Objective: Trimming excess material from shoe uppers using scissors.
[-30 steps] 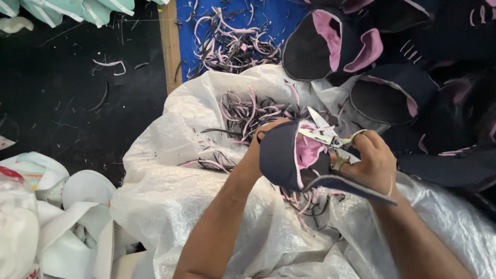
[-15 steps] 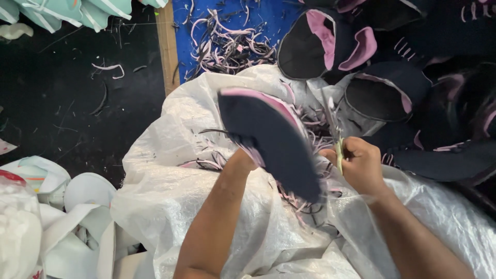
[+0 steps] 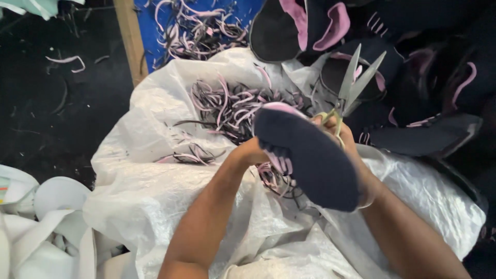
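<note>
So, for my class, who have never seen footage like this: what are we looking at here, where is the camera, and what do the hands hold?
The one picture comes from a camera worn on a person's head, looking down at their own bare hands. The left hand holds up a dark navy sole-shaped piece with a pink edge. The right hand, partly hidden behind that piece, holds scissors with the blades open. Below lies a white woven sack with thin pink and dark trimmings in it. More dark pieces are piled at the upper right.
</note>
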